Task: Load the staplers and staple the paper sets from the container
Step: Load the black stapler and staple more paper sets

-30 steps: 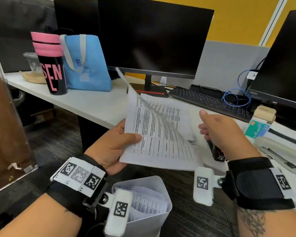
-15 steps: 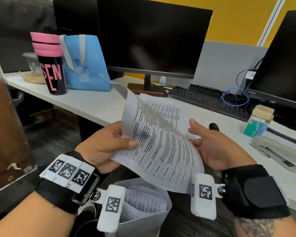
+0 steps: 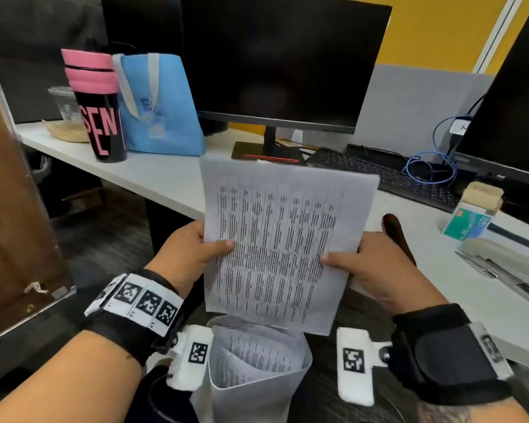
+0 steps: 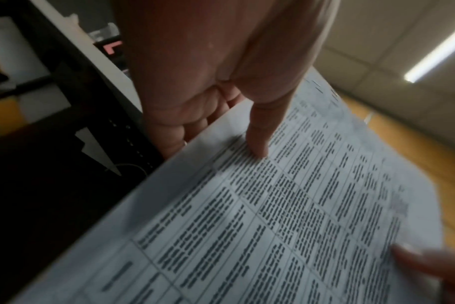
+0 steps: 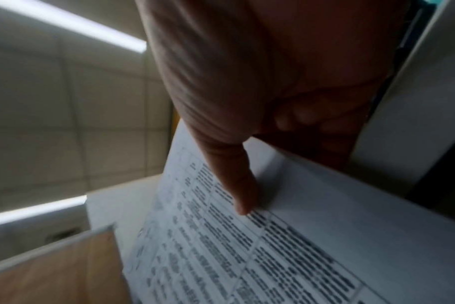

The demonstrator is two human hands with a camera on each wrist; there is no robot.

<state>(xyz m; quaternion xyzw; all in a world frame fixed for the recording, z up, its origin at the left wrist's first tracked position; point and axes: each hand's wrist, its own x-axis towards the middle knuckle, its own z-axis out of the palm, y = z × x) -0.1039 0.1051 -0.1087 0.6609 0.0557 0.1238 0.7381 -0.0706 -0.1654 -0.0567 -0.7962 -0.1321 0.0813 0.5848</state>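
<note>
Paper is what I worry about first. Nearest me, the white container (image 3: 257,389) sits low between my wrists with more printed sheets curled inside it. Just above it I hold one paper set (image 3: 275,248) upright in the air. My left hand (image 3: 184,257) pinches its left edge, thumb on the printed face and fingers behind; my right hand (image 3: 376,270) pinches the right edge the same way. Both wrist views show a thumb flat on the print, with the fingers curled behind.

I judge the main risk to be the sheets sliding out of line, because each grip holds only a narrow margin and the top of the set stands free. If one thumb eases, pages could fan or drop back toward the container. Whether the edges are squared I cannot tell; the print is blurred.

Beyond the set, the tabletop (image 3: 171,178) edge runs just past my hands, so lowering the set could catch its bottom corner there. Bare surface lies ahead left of centre. To the right lie a dark stapler (image 3: 397,236) just beside my right hand, then a pale stapler (image 3: 501,254) and the staple box (image 3: 468,222). Farther back stand the keyboard (image 3: 388,175) and monitor (image 3: 281,59).
</note>
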